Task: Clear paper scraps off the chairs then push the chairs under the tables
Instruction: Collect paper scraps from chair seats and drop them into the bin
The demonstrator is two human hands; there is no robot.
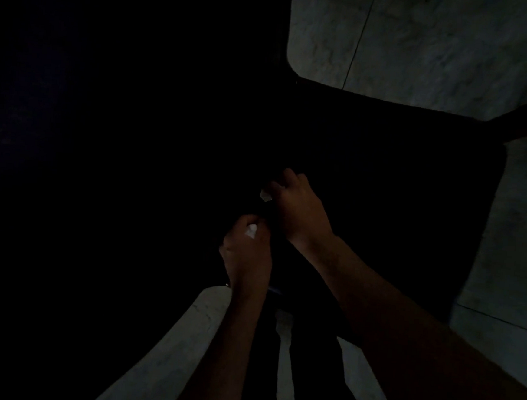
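Scene is very dark. Left hand point(246, 255) fingers are curled around a small white crumpled paper scrap point(251, 230). Right hand point(296, 205), just beyond, pinches a second white scrap point(265, 195) over the dark chair seat point(399, 185). Scrap orientation and long axis: cannot tell. Pale marbled floor point(441, 46) lies far right.

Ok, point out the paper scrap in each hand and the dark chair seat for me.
Scrap in left hand point(251, 229): head view, white bit showing between the curled fingers.
Scrap in right hand point(265, 195): head view, pale edge sticking out at the fingertips.
Chair seat point(399, 179): head view, dark top surface.
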